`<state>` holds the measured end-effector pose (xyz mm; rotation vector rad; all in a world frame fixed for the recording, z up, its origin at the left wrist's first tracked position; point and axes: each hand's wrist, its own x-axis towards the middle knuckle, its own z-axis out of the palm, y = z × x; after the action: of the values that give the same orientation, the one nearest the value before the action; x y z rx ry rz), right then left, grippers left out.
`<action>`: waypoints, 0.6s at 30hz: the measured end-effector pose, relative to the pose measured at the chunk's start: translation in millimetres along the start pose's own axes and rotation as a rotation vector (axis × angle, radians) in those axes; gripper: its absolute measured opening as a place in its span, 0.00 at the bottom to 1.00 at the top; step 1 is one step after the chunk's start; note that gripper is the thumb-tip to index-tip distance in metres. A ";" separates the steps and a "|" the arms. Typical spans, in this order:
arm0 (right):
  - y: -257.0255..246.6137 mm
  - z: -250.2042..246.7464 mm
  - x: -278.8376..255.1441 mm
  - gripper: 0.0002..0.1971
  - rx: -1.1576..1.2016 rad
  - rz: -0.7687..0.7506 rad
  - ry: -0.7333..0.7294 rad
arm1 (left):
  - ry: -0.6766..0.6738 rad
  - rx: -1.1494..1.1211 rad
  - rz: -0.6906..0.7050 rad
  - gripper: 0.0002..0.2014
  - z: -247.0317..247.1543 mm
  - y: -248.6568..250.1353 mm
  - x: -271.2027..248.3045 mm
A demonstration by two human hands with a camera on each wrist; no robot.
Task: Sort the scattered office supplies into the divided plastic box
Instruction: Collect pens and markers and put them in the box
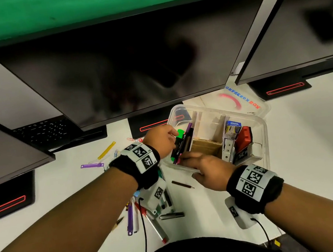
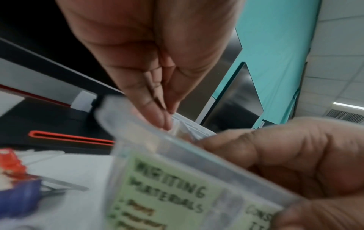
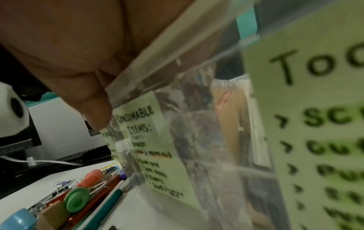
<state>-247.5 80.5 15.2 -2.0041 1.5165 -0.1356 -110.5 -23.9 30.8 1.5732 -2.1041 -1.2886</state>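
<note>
A clear divided plastic box [image 1: 218,109] stands on the white desk below the middle monitor. Its left compartment, labelled WRITING MATERIALS [image 2: 167,194], holds several markers [image 1: 182,145] and a green highlighter [image 1: 181,132]. My left hand [image 1: 163,139] reaches into that compartment, its straight fingers [image 2: 153,96] drawn together with the tips on the markers. My right hand [image 1: 205,169] grips the box's near rim [image 3: 177,51], thumb [image 3: 92,109] outside the wall. The middle compartment holds a brown pad [image 1: 205,147]. On the right lie a staples box [image 1: 232,129] and a red stapler [image 1: 245,138].
Loose pens [image 1: 155,226], a pencil [image 1: 183,184], a grey marker [image 1: 171,215] and purple [image 1: 92,165] and yellow [image 1: 107,150] fasteners lie on the desk left of and before the box. The box lid [image 1: 243,103] lies behind it. Monitors [image 1: 132,67] and a keyboard [image 1: 43,131] line the back.
</note>
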 end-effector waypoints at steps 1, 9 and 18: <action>-3.1 -2.4 0.9 0.26 -0.037 0.016 -0.010 | 0.011 -0.032 0.004 0.15 -7.0 -3.0 -4.4; -73.8 -13.5 29.3 0.11 -0.281 0.020 0.231 | 0.051 0.247 -0.020 0.10 -60.6 -76.6 -29.9; -53.9 72.3 53.5 0.16 -0.490 0.204 -0.233 | -0.122 0.450 -0.171 0.13 -80.5 -169.7 -67.3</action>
<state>-153.2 70.0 -29.4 -2.1130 1.7008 0.5849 80.5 -14.9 -25.9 1.9283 -2.5160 -1.0259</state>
